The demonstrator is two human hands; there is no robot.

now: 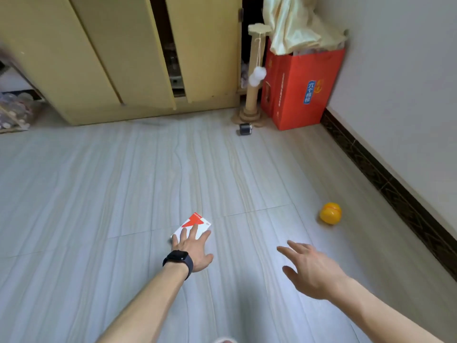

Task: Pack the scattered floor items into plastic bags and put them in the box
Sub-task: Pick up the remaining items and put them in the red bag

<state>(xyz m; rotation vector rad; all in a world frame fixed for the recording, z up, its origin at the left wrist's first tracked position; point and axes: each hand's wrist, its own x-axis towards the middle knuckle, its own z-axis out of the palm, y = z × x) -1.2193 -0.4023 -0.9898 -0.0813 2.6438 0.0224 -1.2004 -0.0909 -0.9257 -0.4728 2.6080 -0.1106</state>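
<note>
a small white and red pack (195,225) is seen flat on the floor (99,194), just below the middle of the frame. the left hand (191,248) is laid on its near end. the fingers are spread and straight, and the thumb is stuck out to the right. the pack is touched but not gripped. a black watch (178,260) is worn on that wrist.

the right hand (312,271) is held at the lower right, well apart from the pack. it is wide open, with the fingers spread, and nothing is held in it. whether the floor is touched by it cannot be told.

a yellow ball (330,216) is seen on the floor at the right, near the dark skirting (385,184). a small black roll (245,129) is seen at the upper middle, just beside the foot of a tan post (253,90). two white puffs (257,75) are hung from the post on a string. a red box (304,90) is stood in the upper right, against the wall (395,70), and a pale cloth (294,23) is piled on top of it. the upper left is filled by yellow doors (111,58).
</note>
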